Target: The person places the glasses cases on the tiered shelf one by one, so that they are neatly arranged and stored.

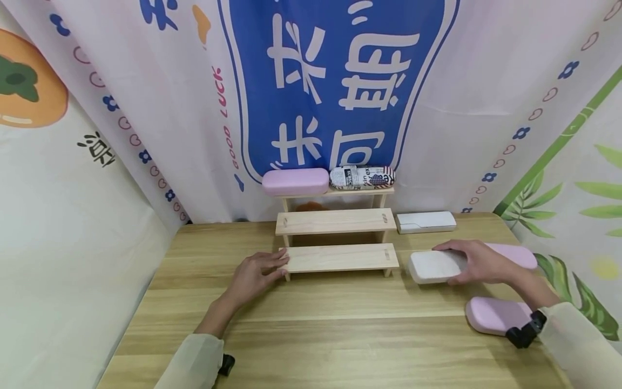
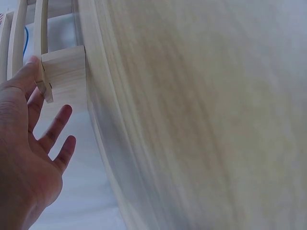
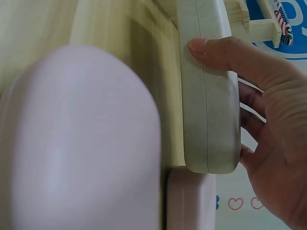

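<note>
My right hand [image 1: 478,262] grips a white glasses case [image 1: 434,266], thumb on its near side, above the table to the right of the stand. In the right wrist view the thumb presses near the case's seam line. My left hand [image 1: 255,274] pinches the left end of the lowest shelf of a three-step wooden stand [image 1: 340,258]; its other fingers stick out loosely in the left wrist view. On the top step lie a pink glasses case [image 1: 295,181] and a newsprint-patterned glasses case [image 1: 362,177]. The two lower steps hold nothing.
A flat white case [image 1: 426,222] lies right of the stand at the table's back. One pink case [image 1: 515,255] is partly behind my right hand, another pink case [image 1: 495,315] nearer, under the wrist. The wooden table [image 1: 311,346] ends at a printed curtain [image 1: 466,108].
</note>
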Demonstrator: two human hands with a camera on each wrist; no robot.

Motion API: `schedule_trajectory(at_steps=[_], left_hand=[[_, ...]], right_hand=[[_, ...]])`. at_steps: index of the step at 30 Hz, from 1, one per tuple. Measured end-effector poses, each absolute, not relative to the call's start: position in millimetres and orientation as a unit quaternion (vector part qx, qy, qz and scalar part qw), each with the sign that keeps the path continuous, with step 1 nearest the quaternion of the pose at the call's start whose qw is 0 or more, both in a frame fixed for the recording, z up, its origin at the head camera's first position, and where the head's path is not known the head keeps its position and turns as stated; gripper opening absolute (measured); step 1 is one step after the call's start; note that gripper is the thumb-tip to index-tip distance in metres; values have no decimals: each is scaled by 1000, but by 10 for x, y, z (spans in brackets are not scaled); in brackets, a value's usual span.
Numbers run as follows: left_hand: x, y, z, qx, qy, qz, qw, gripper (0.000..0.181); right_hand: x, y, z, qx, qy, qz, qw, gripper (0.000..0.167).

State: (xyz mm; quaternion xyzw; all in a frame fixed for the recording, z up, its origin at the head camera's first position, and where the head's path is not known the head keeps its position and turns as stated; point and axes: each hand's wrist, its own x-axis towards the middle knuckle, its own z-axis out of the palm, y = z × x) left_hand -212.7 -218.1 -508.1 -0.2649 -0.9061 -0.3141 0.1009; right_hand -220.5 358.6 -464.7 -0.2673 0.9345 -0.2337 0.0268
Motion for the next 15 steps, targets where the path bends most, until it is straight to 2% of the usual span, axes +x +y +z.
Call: schedule_trajectory(at_steps=[15], left_hand=[[-2130,-2199,-5092,-262,-908,-313,93,35]], right_hand=[[-2257,3513,-4520,-313,915,-253,-36,74]])
